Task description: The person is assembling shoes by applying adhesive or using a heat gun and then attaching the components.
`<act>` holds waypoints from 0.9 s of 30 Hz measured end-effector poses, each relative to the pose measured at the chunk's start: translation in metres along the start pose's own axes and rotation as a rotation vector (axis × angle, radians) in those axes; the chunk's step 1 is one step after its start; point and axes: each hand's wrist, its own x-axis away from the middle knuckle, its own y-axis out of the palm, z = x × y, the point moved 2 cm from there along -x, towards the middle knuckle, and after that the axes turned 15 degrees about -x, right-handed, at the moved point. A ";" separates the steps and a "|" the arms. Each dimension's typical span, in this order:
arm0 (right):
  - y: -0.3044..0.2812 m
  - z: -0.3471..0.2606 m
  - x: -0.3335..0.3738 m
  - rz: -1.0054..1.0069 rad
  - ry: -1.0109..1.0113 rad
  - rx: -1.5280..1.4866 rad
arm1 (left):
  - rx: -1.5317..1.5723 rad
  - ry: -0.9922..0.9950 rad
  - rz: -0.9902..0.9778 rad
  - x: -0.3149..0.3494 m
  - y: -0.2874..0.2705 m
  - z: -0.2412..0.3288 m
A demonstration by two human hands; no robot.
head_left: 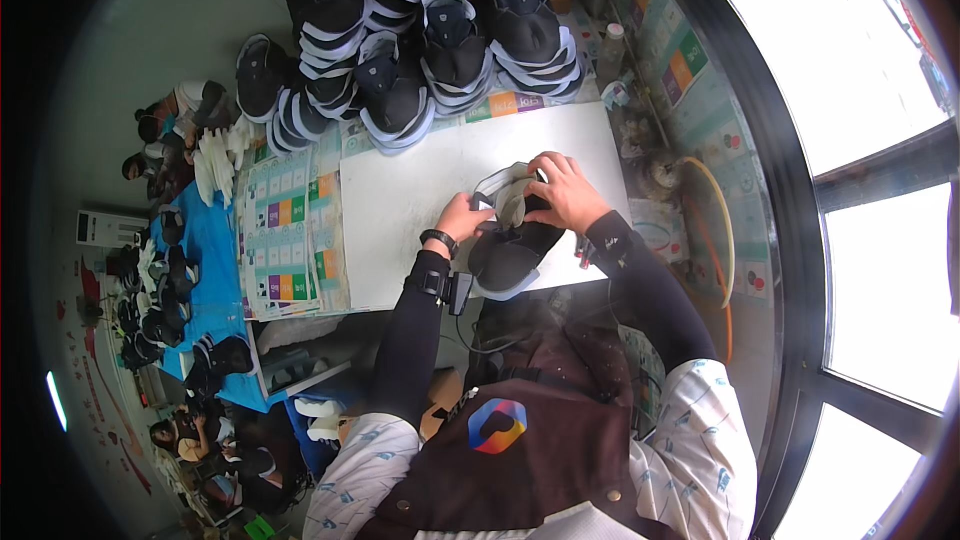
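A black shoe upper (508,262) with a grey lining and a pale lower edge rests at the front of the white tabletop (400,200), toe toward me. At the left of its opening my left hand (462,217) is closed, thumb and fingers pinching the edge beside a small white patch. My right hand (568,192) curls over the right side of the collar, fingers bent around it. Part of the collar and lining is hidden behind the fingers. Just right of the shoe, partly under my right wrist, lie small thin reddish objects (583,252) that I cannot make out.
Several stacks of black shoe uppers (392,90) stand along the table's back. Printed sheets (285,230) cover its left part. A blue-covered table (215,280) with shoes stands at left, people (195,105) beyond. At right are a clear bottle (612,45), hoses (722,230) and windows.
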 end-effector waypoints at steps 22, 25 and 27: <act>0.029 -0.009 -0.019 0.071 0.380 0.143 | 0.181 0.142 0.074 0.038 0.017 0.019; 0.027 -0.005 -0.018 0.075 0.381 0.125 | 0.120 0.137 0.099 0.037 0.019 0.025; 0.025 -0.002 -0.018 0.064 0.389 0.117 | 0.033 0.116 0.160 0.035 0.020 0.027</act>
